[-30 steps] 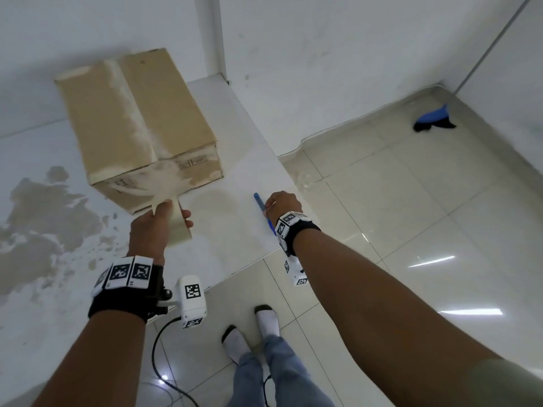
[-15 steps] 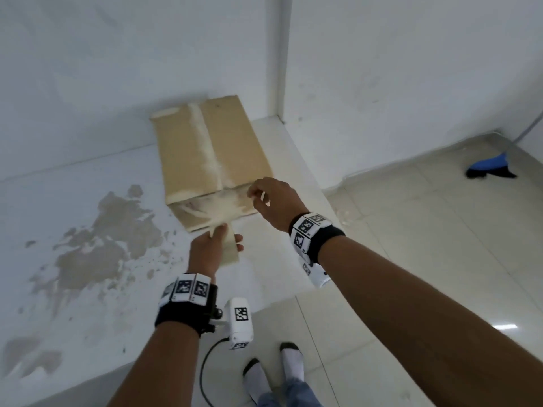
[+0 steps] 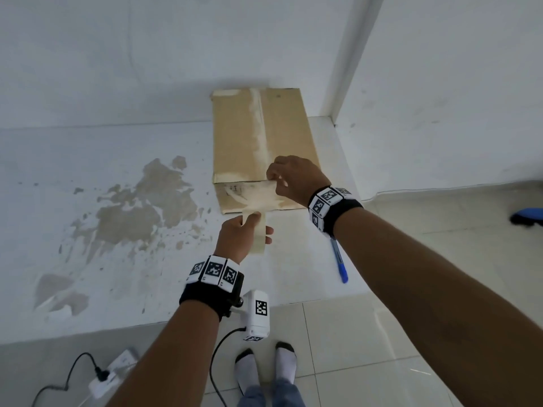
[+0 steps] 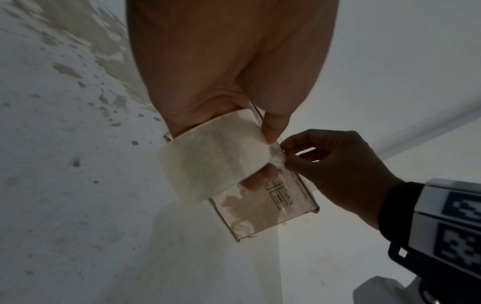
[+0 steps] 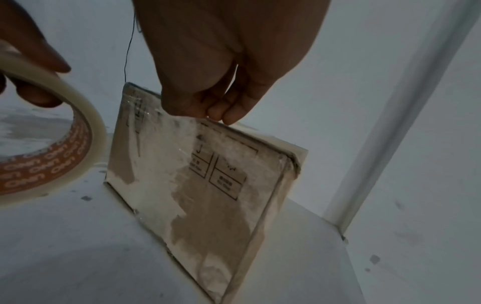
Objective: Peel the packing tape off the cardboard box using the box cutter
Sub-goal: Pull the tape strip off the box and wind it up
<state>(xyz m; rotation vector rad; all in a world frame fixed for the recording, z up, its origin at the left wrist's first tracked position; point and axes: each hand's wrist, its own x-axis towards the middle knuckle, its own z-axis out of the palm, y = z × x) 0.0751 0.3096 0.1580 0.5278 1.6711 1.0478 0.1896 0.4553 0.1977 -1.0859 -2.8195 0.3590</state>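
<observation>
The white, stained surface [image 3: 123,289] carries all the work items, and it stands in a corner against white walls. On it, towards the far right, lies the cardboard box [image 3: 282,136], closed, its near end face turned to the person and its top flaps meeting along a centre seam. Along that seam and over the near end face the cardboard shows pale, scuffed patches, which I judge to be where tape has come away; glossy packing tape [image 5: 166,156] remains visible on the end face in the right wrist view. The left hand [image 3: 238,239] is closed around a roll of tape [image 4: 208,164], fingers through its core, just in front of the box's near bottom edge. The right hand [image 3: 293,180] is at the upper edge of the end face, its grip closed in a pinch of thumb and fingertips [image 5: 229,115] on a loose end of tape [image 4: 275,156] there (whether that end belongs to the box or leads to the roll cannot be told). The box cutter [image 3: 339,262], blue and slim, lies on the surface near the right forearm, touched by neither hand. Assessment: the task is part done at best. Tape on the end face is still to be lifted, the state of the far end is not visible, and the cutter is not in use at present.
</observation>
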